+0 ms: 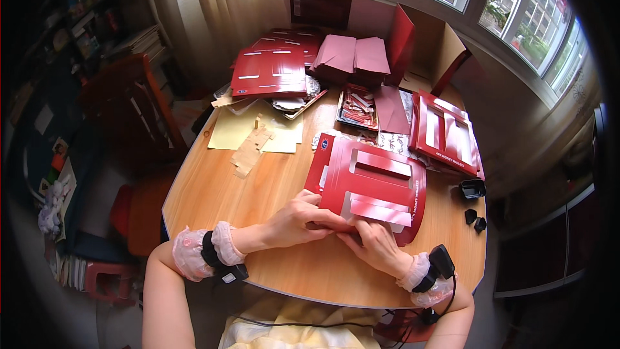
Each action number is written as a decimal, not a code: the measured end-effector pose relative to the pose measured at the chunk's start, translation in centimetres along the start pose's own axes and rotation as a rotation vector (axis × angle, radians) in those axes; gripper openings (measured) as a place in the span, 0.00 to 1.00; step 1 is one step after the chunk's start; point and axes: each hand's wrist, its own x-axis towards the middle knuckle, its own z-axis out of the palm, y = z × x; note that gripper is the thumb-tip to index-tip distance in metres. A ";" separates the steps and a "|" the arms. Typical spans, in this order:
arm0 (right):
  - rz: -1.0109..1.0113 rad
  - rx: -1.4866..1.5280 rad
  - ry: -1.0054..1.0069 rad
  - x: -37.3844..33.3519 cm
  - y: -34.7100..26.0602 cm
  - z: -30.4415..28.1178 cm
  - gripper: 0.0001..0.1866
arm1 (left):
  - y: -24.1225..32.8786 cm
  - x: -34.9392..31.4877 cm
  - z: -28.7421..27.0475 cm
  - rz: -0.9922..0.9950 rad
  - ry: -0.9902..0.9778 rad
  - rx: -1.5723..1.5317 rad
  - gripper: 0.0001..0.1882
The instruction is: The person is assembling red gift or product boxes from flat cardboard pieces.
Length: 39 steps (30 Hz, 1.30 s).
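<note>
A glossy red card sheet [340, 171] with two cut-out windows and raised flaps lies tilted in front of me, on top of another red card sheet [316, 179]. My left hand [306, 221] pinches the near left edge of the upper sheet, its fingers pressed together. Beside it, my right hand [378, 245] has its fingers curled at the same edge, below the near flap [381, 209]. The two hands almost touch. Their fingertips are partly hidden, so anything small between them does not show.
More red card sheets lie at the right [444, 158] and back left [268, 72]. Pink card stacks [371, 55] stand behind a tray of red pieces [358, 108]. Yellow paper [226, 130] with tan strips [250, 153] lies left. Black plastic parts [473, 188] sit near the right edge.
</note>
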 end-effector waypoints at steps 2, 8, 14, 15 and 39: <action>-0.090 -0.056 -0.003 0.2 -0.2 -0.2 0.15 | 0.1 0.0 -0.1 0.007 -0.011 0.030 0.19; -0.192 -0.083 0.060 0.0 0.4 0.0 0.13 | -0.6 -0.2 0.3 0.134 0.020 0.118 0.19; -0.151 -0.174 0.114 -0.2 0.1 0.1 0.16 | -0.1 0.1 0.1 0.147 0.070 0.237 0.18; -0.152 -0.172 0.114 -0.2 -0.1 0.0 0.16 | -0.2 0.1 0.1 0.145 0.070 0.239 0.18; -0.298 -0.447 0.284 0.9 -0.3 -1.6 0.15 | 0.0 -0.2 -0.3 -0.054 0.104 0.170 0.17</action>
